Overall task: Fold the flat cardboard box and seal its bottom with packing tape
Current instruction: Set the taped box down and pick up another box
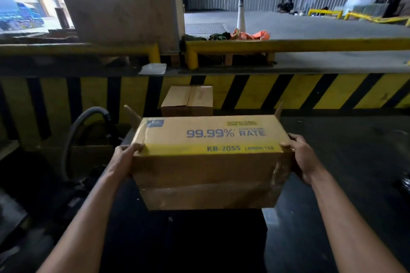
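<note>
Both forearms reach in from the near edge; my left hand (127,157) and right hand (304,162) each clasp an end of the erected cardboard box (210,162), held in the air before the striped dock wall (310,91). I judge it empty: light, stiff at the corners, glossy and slippery where packing tape (278,173) wraps; end grips suit it. Second carton (187,101) sits behind.
</note>
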`<state>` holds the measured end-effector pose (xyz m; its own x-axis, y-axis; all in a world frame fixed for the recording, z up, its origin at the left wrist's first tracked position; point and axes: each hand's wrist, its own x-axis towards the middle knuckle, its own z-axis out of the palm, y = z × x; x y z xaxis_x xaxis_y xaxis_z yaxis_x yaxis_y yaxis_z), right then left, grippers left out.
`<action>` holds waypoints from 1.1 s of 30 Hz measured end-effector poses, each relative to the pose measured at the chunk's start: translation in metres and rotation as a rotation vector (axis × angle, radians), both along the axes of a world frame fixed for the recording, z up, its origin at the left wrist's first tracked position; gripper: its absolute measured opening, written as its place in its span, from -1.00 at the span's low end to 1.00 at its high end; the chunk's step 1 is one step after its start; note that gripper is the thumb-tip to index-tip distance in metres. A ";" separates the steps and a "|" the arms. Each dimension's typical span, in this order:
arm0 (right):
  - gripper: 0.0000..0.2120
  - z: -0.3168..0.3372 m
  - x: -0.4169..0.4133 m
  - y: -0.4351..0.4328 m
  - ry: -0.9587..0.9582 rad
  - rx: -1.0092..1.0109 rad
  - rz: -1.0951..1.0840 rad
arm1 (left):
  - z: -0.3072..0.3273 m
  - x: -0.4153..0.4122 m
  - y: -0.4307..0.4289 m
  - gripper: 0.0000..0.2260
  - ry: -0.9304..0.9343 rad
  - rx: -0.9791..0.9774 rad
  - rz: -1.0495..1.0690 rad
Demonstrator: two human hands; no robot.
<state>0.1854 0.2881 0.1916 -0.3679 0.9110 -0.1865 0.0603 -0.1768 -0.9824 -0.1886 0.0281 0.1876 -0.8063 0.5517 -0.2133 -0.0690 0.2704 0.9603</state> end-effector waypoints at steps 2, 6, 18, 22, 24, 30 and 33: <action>-0.60 0.000 0.002 0.001 -0.032 0.000 0.000 | -0.004 0.002 -0.001 -0.55 -0.008 -0.027 -0.075; -0.52 -0.003 0.003 0.004 -0.110 0.048 0.002 | -0.017 -0.003 0.001 -0.54 -0.048 -0.034 -0.121; -0.27 -0.031 0.001 0.000 -0.215 0.043 0.158 | -0.024 -0.006 -0.005 0.27 0.065 -0.140 -0.249; -0.27 -0.045 0.000 -0.001 -0.172 0.062 0.068 | -0.026 0.000 -0.006 0.27 0.146 -0.127 -0.322; -0.11 -0.049 0.000 0.000 -0.153 0.081 0.064 | -0.030 -0.002 -0.007 0.32 0.166 -0.114 -0.318; -0.05 -0.053 -0.001 -0.005 -0.179 0.202 0.121 | -0.047 -0.005 -0.005 0.20 0.230 -0.071 -0.248; 0.00 -0.063 0.000 -0.014 -0.213 0.229 0.098 | -0.063 0.002 -0.006 0.13 0.294 -0.085 -0.173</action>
<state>0.1856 0.2737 0.1284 -0.4303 0.9005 -0.0629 0.2743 0.0641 -0.9595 -0.1868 0.0222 0.1249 -0.7365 0.6754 -0.0371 0.2605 0.3338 0.9059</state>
